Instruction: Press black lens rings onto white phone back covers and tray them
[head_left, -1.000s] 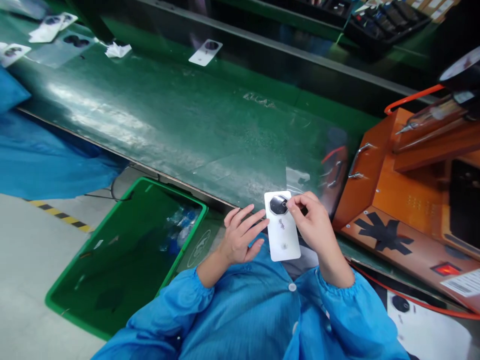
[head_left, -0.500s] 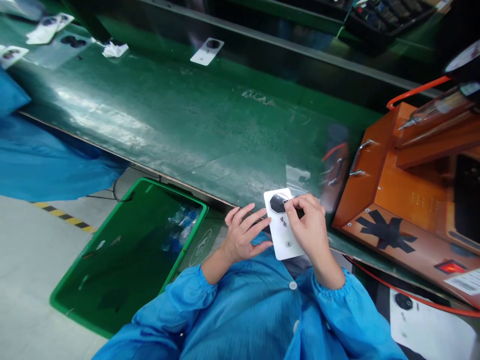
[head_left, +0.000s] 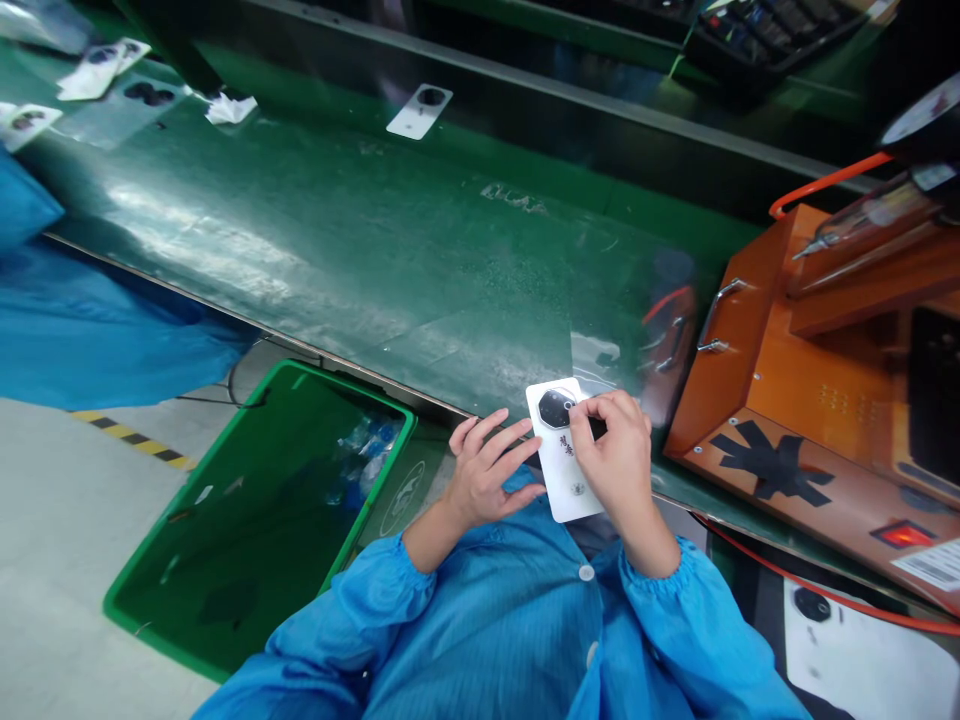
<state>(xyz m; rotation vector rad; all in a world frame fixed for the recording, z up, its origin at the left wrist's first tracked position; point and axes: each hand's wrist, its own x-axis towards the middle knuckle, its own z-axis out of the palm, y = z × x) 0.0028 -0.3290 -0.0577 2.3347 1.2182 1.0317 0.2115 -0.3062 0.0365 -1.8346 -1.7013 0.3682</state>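
Observation:
A white phone-shaped panel (head_left: 564,465) with a dark eight-sided camera area lies at the near edge of the green bench, its lower end over my lap. My left hand (head_left: 491,470) is spread along its left side, fingertips at the panel's edge. Thumb and index finger of my right hand (head_left: 615,445) are pinched together at the right side of the camera area. Whatever may be between those fingertips is too small to make out.
A similar panel (head_left: 420,111) lies toward the bench's back. An orange machine (head_left: 810,400) stands at right. Below the bench at left is a green bin (head_left: 367,515) with clear plastic inside. Another person's blue sleeve (head_left: 97,320) is at far left. White panels (head_left: 101,72) lie at upper left.
My right hand has shifted very slightly at the camera area. My left hand and the panel stay almost in place, and the view has tilted a little.

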